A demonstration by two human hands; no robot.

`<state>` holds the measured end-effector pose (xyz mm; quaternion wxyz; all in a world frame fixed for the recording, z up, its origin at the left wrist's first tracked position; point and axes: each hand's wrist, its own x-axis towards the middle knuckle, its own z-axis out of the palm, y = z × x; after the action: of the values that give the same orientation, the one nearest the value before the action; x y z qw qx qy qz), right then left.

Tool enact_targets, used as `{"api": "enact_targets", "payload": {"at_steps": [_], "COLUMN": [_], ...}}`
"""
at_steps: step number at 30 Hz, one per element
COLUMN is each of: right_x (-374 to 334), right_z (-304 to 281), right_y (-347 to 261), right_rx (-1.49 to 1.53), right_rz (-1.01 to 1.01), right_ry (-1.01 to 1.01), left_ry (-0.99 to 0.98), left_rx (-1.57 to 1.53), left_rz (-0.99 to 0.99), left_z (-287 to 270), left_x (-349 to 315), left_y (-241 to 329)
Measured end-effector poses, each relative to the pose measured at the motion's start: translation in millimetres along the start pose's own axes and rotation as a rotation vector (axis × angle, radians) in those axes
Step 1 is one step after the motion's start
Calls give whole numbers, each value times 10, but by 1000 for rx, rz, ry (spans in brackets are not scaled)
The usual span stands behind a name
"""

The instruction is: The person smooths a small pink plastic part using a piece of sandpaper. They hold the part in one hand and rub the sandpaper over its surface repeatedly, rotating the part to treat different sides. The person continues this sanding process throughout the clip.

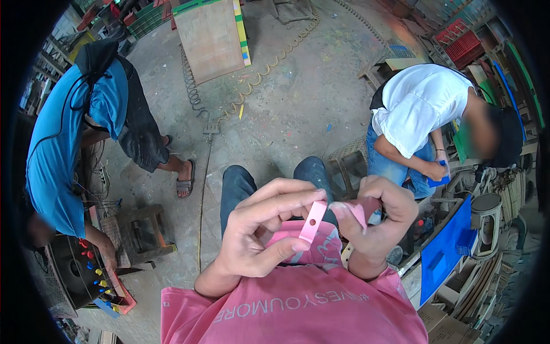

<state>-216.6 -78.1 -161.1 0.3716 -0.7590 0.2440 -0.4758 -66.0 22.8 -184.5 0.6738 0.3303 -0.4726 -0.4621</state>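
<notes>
Above the knees: Between two raised hands, a small pink rectangular block (309, 232), seemingly of painted wood, tilts over dark trousers (236, 186).
Block's progress: Pink already covers the face in view, which bears a round hole (312, 222); the far sides are hidden, so any work left there cannot be told.
Folded sheet: A thin folded pink sheet (358, 212), paper-like, sits just beside the block; contact is too blurred to confirm.
Left hand: The left hand (249, 232) pinches the block end to end, thumb below, fingertip above, the other fingers curled behind.
Right hand: The right hand (384, 218) curls tight, gripping the sheet between thumb and fingers.
Forearms: Both rise past a pink shirt (292, 309), hands close together.
</notes>
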Motion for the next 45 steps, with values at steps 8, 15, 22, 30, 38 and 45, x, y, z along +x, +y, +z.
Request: {"api": "enact_targets", "payload": {"at_steps": [8, 15, 22, 30, 38, 45], "right_x": [-16, -12, -16, -20, 2, -59], "right_z": [18, -1, -9, 10, 62, 41], "right_y": [51, 52, 41, 105, 28, -57], "right_rx": [23, 35, 50, 47, 89, 141], "right_rz": [-41, -66, -73, -91, 1, 180], "right_ry": [-6, -62, -108, 11, -94, -287], "left_ry": [77, 101, 106, 74, 58, 68], "left_rx": [106, 171, 152, 53, -82, 41], "left_rz": [8, 31, 26, 20, 37, 93], "left_z": [52, 66, 48, 36, 48, 17], "left_x": [-17, -13, -12, -8, -12, -20], "left_y": [15, 28, 29, 33, -15, -29]}}
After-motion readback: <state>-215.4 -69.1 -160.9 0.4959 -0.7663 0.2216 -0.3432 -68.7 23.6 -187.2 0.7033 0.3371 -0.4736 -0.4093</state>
